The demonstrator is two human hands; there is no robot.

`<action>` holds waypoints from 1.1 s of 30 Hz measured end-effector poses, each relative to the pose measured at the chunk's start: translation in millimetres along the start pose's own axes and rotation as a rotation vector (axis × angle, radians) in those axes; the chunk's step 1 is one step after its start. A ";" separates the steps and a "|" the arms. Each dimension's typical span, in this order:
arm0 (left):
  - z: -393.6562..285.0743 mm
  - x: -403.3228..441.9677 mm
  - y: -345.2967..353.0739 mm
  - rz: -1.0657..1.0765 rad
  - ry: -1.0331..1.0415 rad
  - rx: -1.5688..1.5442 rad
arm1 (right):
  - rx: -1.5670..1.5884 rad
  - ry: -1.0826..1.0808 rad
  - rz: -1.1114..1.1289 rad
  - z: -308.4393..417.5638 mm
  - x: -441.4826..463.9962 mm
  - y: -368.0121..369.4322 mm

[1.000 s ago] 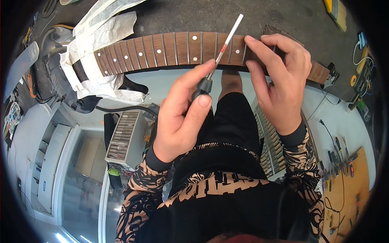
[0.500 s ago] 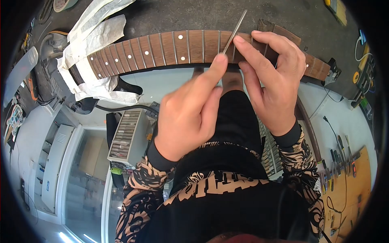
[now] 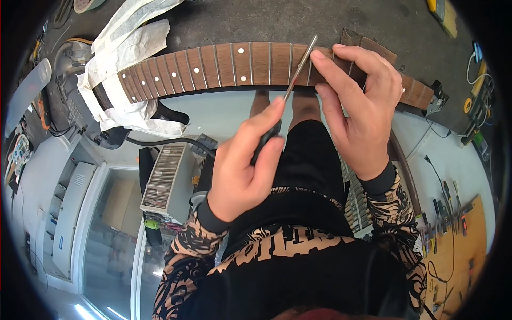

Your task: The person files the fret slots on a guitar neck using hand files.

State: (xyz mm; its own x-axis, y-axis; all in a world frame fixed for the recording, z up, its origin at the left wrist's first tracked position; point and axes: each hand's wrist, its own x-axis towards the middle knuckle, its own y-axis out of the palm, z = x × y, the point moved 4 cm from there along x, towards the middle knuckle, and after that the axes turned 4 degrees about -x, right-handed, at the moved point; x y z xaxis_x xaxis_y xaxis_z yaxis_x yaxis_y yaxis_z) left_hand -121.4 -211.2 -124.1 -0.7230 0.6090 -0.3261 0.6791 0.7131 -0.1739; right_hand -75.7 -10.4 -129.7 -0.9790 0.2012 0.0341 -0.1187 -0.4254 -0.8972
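Observation:
A guitar neck (image 3: 226, 65) with metal frets and white dot inlays lies across the bench. My left hand (image 3: 242, 160) is closed round the dark handle of a slim metal file (image 3: 299, 73), whose shaft slants over the near edge of the fretboard. My right hand (image 3: 365, 101) straddles the neck, thumb at its near edge and other fingertips on the fretboard and far edge. Its index fingertip rests close beside the file's far end. White masking paper (image 3: 114, 96) is taped over the guitar body end at left.
The dark bench (image 3: 234, 21) extends beyond the neck. A brush (image 3: 444, 16) is at the far right corner. On the right, several hand tools stand by a wooden board (image 3: 466, 250). A drawer unit (image 3: 168, 178) stands below at left.
My left hand has drawn back towards my body, pulling the file with it, and more of its shaft and dark handle shows. My right hand has stayed almost still.

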 end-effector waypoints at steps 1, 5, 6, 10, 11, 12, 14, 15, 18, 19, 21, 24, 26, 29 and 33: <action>-2.7 8.2 0.4 0.030 0.035 0.106 | 0.004 -0.003 -0.009 -0.1 -0.4 0.2; -13.6 36.6 -3.9 0.144 0.092 0.371 | 0.021 -0.001 -0.070 -5.3 -3.3 1.6; -11.8 36.1 -4.0 0.130 0.085 0.278 | 0.014 0.004 -0.075 -6.8 -3.7 0.9; 3.7 16.8 -0.9 0.051 -0.100 -0.328 | -0.031 0.024 -0.050 -10.1 -6.5 -3.1; 3.8 10.3 2.0 0.064 -0.205 -0.440 | -0.035 0.025 -0.051 -11.6 -6.7 -3.2; 4.1 3.8 4.3 0.071 -0.271 -0.502 | -0.038 0.028 -0.052 -12.8 -7.4 -3.6; 5.7 -9.4 6.9 0.071 -0.364 -0.574 | -0.023 0.027 -0.054 -14.7 -8.4 -4.2; 7.1 -14.3 7.3 0.068 -0.389 -0.585 | -0.015 0.027 -0.056 -15.4 -8.6 -4.4; 0.9 -4.0 10.3 0.057 -0.104 -0.213 | -0.018 0.029 -0.062 -15.3 -8.5 -4.4; -1.5 4.1 13.2 0.077 -0.015 -0.056 | -0.018 0.027 -0.065 -15.5 -8.6 -4.4; -8.7 25.0 16.9 0.114 0.101 0.222 | -0.018 0.022 -0.071 -17.0 -9.6 -5.1; -15.5 42.5 16.3 0.146 0.170 0.358 | 0.010 0.024 -0.085 -18.8 -10.3 -5.0; -9.9 37.2 13.6 0.109 0.119 0.141 | 0.016 0.021 -0.082 -18.6 -9.7 -4.7; 0.1 13.0 9.5 0.058 -0.140 -0.252 | 0.010 0.024 -0.045 -17.7 -10.0 -7.1; 2.5 -7.6 13.4 0.019 -0.239 -0.380 | 0.002 0.028 -0.010 -16.5 -7.7 -9.2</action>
State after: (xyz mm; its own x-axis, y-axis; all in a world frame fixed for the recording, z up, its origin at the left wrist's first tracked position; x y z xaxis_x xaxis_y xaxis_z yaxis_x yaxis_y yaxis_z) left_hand -106.5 -207.1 -126.3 -0.6308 0.5577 -0.5395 0.5647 0.8068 0.1736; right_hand -64.4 6.5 -129.0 -0.9728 0.2298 0.0306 -0.1287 -0.4254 -0.8958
